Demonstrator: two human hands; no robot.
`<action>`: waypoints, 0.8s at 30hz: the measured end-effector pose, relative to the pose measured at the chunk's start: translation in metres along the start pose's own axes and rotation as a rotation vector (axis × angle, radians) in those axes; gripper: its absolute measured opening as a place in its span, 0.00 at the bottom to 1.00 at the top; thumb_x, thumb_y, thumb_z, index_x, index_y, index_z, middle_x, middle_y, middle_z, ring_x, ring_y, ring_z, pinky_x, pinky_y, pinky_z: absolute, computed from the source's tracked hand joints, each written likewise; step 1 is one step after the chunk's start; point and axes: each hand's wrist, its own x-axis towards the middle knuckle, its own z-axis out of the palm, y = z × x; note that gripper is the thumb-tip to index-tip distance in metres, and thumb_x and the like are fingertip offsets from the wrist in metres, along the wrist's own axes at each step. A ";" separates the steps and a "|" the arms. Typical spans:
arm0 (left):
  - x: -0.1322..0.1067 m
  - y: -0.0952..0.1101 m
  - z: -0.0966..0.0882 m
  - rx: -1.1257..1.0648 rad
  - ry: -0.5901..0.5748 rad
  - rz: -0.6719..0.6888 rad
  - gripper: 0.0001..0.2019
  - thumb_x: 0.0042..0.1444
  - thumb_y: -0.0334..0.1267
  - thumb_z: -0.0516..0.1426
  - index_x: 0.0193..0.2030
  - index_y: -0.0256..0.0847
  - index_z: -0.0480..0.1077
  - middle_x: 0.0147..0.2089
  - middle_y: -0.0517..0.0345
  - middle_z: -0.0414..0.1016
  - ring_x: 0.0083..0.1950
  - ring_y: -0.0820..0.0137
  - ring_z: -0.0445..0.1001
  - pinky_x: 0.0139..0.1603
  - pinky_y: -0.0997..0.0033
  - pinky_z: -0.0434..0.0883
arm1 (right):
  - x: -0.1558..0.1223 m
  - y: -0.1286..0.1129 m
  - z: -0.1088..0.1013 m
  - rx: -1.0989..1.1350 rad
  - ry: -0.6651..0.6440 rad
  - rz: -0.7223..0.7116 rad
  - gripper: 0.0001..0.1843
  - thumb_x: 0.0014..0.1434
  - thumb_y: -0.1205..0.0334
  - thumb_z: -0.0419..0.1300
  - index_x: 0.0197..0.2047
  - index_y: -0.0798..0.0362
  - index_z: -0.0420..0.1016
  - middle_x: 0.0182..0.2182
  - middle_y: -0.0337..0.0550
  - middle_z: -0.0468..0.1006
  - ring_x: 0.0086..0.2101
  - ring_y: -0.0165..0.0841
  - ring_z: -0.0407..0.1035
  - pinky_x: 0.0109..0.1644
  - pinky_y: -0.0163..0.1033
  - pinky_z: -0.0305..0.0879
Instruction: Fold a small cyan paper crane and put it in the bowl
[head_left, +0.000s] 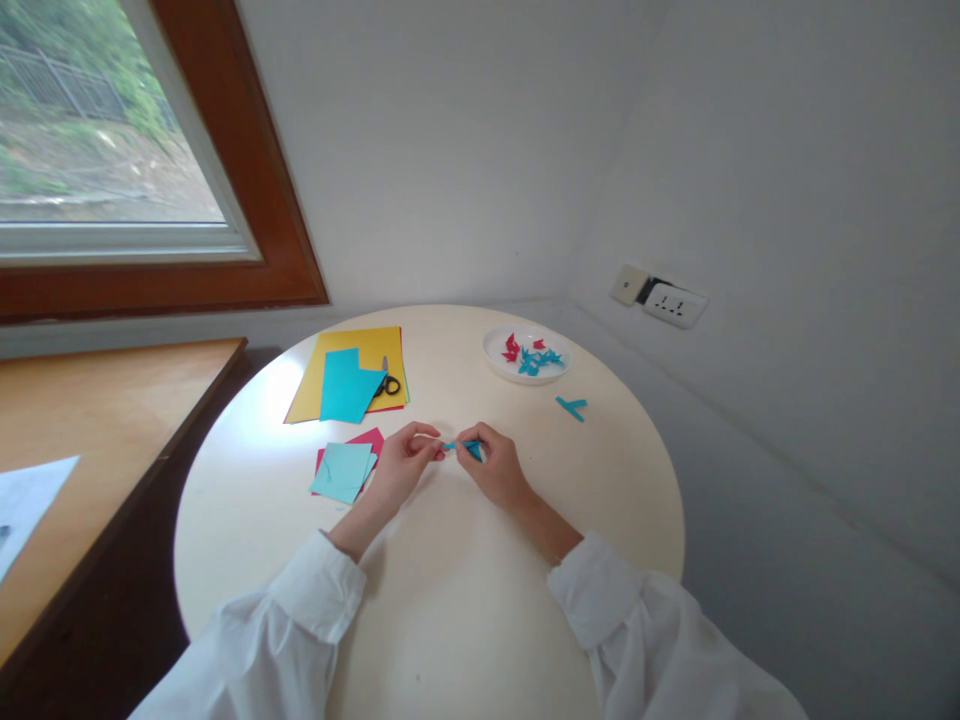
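Note:
Over the middle of the round white table (465,600), a small folded piece of blue paper (471,449) is held between both hands. My right hand (496,464) is closed around its wider end. The fingertips of my left hand (406,458) pinch its thin left tip. Its exact folds are partly hidden by my fingers. Just left of my left hand lie light blue paper squares (343,472) on top of pinkish-red paper (373,438).
Behind lie yellow sheets (304,395), a cut blue sheet (341,385) and black-handled scissors (391,385). A white plate (491,362) holds small red and blue folded paper pieces. Blue paper strips (572,408) lie nearby. A wooden desk (112,400) stands left.

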 end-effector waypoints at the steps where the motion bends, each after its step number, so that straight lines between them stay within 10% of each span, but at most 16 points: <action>1: 0.000 0.000 0.000 0.005 0.001 0.001 0.14 0.42 0.42 0.63 0.33 0.37 0.67 0.25 0.57 0.76 0.30 0.69 0.75 0.36 0.68 0.70 | 0.000 0.000 0.000 0.000 -0.001 0.000 0.01 0.48 0.66 0.56 0.26 0.52 0.67 0.23 0.37 0.73 0.27 0.30 0.67 0.32 0.34 0.63; 24: 0.002 -0.003 0.001 0.041 -0.008 0.065 0.12 0.40 0.39 0.63 0.30 0.36 0.68 0.26 0.59 0.73 0.30 0.72 0.73 0.34 0.71 0.69 | -0.001 0.001 0.002 0.014 0.006 -0.007 0.01 0.48 0.66 0.56 0.26 0.52 0.68 0.23 0.37 0.73 0.27 0.29 0.67 0.32 0.34 0.63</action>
